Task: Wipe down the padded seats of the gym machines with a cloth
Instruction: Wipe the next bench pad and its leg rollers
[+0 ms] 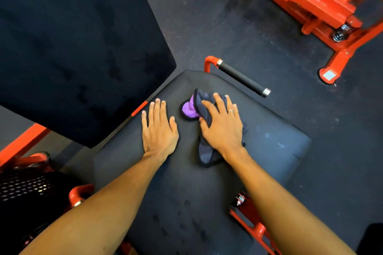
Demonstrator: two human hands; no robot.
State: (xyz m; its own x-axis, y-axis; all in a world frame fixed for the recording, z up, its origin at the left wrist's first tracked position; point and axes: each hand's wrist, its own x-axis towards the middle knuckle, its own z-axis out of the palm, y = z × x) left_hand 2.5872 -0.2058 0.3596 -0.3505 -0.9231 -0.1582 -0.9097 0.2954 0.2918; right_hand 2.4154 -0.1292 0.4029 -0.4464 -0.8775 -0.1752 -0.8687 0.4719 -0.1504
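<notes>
The left hand (159, 130) lies flat and open-fingered on the seat pad (269, 151), just left of the cloth (199, 105). The right hand (222, 128) presses the bunched cloth down mid-seat, fingers (218, 101) spread. Near-edge smudges and right-side specks suggest wiping remains.

Both bare forearms reach up from the frame's lower edge, the left hand (159, 130) at centre lying flat with fingers together, the right hand (222, 125) just right of it spread palm-down, a ring on one finger.

Left hand (159, 130) flat on black padded seat (269, 147), right hand (222, 126) flat atop crumpled grey-purple cloth (189, 109).
</notes>
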